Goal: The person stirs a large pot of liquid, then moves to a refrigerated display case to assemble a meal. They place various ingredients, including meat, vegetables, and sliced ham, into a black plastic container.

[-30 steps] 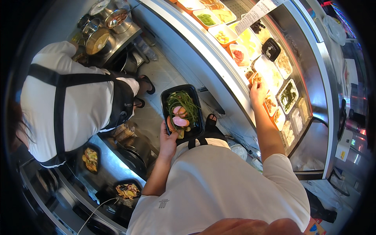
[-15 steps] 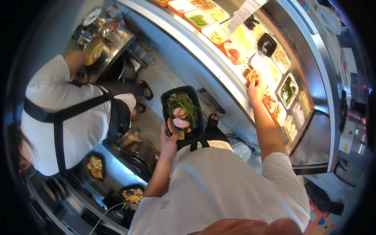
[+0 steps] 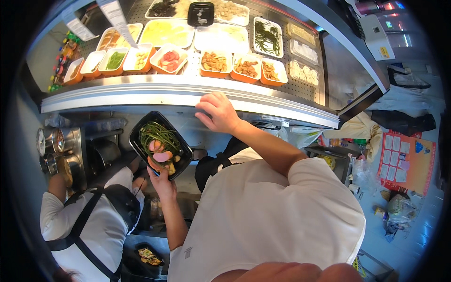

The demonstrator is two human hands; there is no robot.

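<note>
My left hand [image 3: 164,186] grips the near edge of a black plastic food tray [image 3: 137,126], which tilts a little. In it lie long green vegetable strands [image 3: 159,135], a pink oval slice [image 3: 162,156] and other orange and yellowish pieces. To the right of the tray, my right hand [image 3: 219,113] hovers by the metal front edge of a lit display case [image 3: 155,93]. Its thumb stands apart from loosely bent fingers, and nothing shows in it. Just beyond are orange-sided white tubs, one with brown meat-like pieces [image 3: 214,62] and one with reddish slices [image 3: 170,61].
Farther inside the case are a white tray of dark green strands [image 3: 268,37] and a small black container [image 3: 200,14]. A co-worker in a white shirt [image 3: 66,216] bends at the lower left, near pots [image 3: 61,164]. Another filled black tray [image 3: 149,255] rests on a metal counter.
My right hand has drawn back from a tub in the case to its front edge. My view has turned toward the case, and the held tray now sits farther left in view.
</note>
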